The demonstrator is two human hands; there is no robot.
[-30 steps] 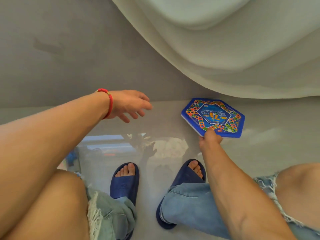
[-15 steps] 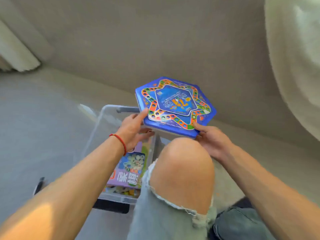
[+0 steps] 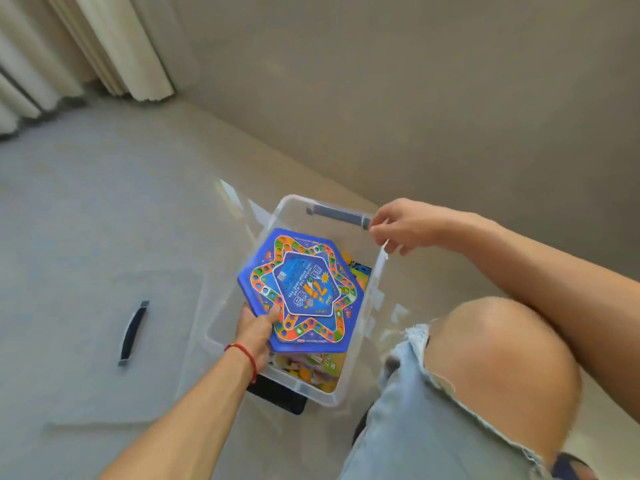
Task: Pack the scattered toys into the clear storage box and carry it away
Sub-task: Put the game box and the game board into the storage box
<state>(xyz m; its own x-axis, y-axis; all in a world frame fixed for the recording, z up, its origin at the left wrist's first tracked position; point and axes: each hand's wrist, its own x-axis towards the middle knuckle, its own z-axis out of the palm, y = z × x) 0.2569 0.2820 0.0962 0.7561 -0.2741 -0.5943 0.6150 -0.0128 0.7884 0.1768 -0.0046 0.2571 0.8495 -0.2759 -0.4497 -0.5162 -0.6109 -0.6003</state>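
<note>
The left hand (image 3: 257,328) grips the near-left edge of the blue game board (image 3: 300,289), thumb on top, holding it tilted inside the open top of the clear storage box (image 3: 377,282). Under the board, other bright toy boxes (image 3: 327,370) lie on the box's bottom. The right hand (image 3: 398,225) is at the far right corner of the box, fingers curled at the rim beside the end of the grey handle (image 3: 337,216); whether it actually clamps the rim cannot be told. Well left of the left hand, the clear lid (image 3: 104,341) lies flat on the floor, with its dark handle (image 3: 133,332).
</note>
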